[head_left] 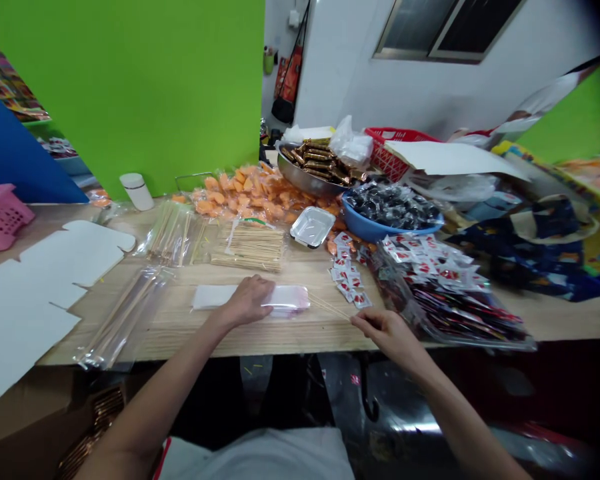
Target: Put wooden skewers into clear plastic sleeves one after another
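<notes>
A stack of long clear plastic bags point(290, 299) lies flat on the wooden table in front of me. My left hand point(251, 300) bears down on it, fingers bent against the top bag. In my right hand point(380, 327), thumb and fingers pinch the near ends of thin wooden sticks point(330, 307). These slant up to the left, and their far tips reach the right end of the bag stack; whether they are inside a bag I cannot make out. Just behind the stack lies a bundle of similar sticks point(250, 247) on plastic.
Filled stick bags point(123, 317) lie left, beside white cardboard point(25, 293). Behind are orange wrapped pieces point(245, 190), a foil tray point(313, 227) and a metal bowl point(300, 175). Rightward stand a blue basin point(365, 230), small white sachets point(349, 273) and a clear tray point(510, 343) of packets.
</notes>
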Demonstrator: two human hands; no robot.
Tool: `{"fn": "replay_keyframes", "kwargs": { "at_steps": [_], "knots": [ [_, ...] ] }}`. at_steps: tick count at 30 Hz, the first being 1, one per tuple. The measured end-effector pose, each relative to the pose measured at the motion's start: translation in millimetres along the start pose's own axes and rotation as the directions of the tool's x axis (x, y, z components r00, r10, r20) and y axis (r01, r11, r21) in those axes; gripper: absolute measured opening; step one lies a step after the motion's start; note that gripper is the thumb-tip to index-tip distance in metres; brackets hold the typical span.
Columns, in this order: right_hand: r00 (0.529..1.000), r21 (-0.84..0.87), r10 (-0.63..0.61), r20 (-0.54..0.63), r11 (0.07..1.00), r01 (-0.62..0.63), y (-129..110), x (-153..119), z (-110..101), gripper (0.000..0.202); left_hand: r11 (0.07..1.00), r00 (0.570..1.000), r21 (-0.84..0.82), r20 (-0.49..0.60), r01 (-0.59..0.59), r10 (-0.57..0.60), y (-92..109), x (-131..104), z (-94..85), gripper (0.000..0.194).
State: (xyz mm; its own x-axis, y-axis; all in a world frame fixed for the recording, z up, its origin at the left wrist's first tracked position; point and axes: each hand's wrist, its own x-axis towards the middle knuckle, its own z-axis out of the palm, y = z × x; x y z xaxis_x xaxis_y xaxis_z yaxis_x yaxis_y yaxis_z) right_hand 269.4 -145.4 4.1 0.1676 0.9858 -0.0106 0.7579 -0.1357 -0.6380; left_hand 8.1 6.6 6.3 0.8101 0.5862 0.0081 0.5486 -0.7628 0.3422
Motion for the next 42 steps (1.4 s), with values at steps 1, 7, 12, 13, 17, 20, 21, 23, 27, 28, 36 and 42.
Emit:
{"fn": "replay_keyframes", "kwargs": {
  "at_steps": [1, 7, 12, 13, 17, 20, 21, 23, 27, 28, 36, 42],
  "knots": [
    [1.0, -0.051, -0.022, -0.007, 0.998, 0.022, 0, 3, -1, 0.035, 1.0, 1.0, 0.027, -0.008, -0.008, 0.008, 2, -3, 0.6, 0.032],
    [0.993, -0.271, -0.118, 0.024, 0.955, 0.12, -4, 21, -11, 0.033, 0.978, 0.987, 0.198, -0.125, -0.071, 0.097, 51, -24, 25.2, 0.05],
    [0.987, -0.35, -0.092, 0.129, 0.927, 0.132, -2, 29, -17, 0.025, 0.96, 0.976, 0.223, -0.098, -0.168, 0.193, 86, -29, 57.6, 0.065],
    [0.987, -0.363, -0.077, 0.144, 0.923, 0.125, 0, 30, -18, 0.025, 0.96, 0.978, 0.229, -0.099, -0.159, 0.186, 87, -29, 61.4, 0.066],
    [0.983, -0.39, -0.061, 0.174, 0.912, 0.125, 4, 33, -17, 0.026, 0.953, 0.975, 0.252, -0.102, -0.165, 0.196, 84, -28, 66.3, 0.065],
    [0.982, -0.38, -0.101, 0.158, 0.912, 0.155, 4, 38, -13, 0.024, 0.952, 0.975, 0.263, -0.113, -0.158, 0.193, 84, -29, 64.7, 0.065],
    [0.982, -0.367, -0.116, 0.151, 0.915, 0.165, 3, 40, -11, 0.024, 0.952, 0.975, 0.265, -0.116, -0.156, 0.192, 84, -29, 64.2, 0.065],
    [0.978, -0.325, -0.147, 0.146, 0.927, 0.188, 0, 44, -5, 0.024, 0.951, 0.974, 0.265, -0.119, -0.157, 0.194, 85, -30, 63.8, 0.066],
    [0.973, -0.227, -0.189, 0.135, 0.95, 0.216, -11, 50, 8, 0.024, 0.951, 0.973, 0.261, -0.116, -0.163, 0.199, 85, -31, 64.1, 0.067],
    [0.973, -0.203, -0.194, 0.127, 0.955, 0.217, -15, 52, 12, 0.024, 0.952, 0.973, 0.26, -0.115, -0.164, 0.199, 85, -31, 64.1, 0.066],
    [0.971, -0.048, -0.218, 0.099, 0.974, 0.223, -59, 66, 53, 0.03, 0.959, 0.968, 0.224, -0.139, -0.176, 0.21, 90, -35, 59.7, 0.065],
    [0.955, -0.067, -0.258, 0.149, 0.961, 0.27, -71, 68, 55, 0.021, 0.989, 0.867, 0.036, -0.487, 0.143, -0.107, 57, -58, 29.2, 0.02]
  ]
}}
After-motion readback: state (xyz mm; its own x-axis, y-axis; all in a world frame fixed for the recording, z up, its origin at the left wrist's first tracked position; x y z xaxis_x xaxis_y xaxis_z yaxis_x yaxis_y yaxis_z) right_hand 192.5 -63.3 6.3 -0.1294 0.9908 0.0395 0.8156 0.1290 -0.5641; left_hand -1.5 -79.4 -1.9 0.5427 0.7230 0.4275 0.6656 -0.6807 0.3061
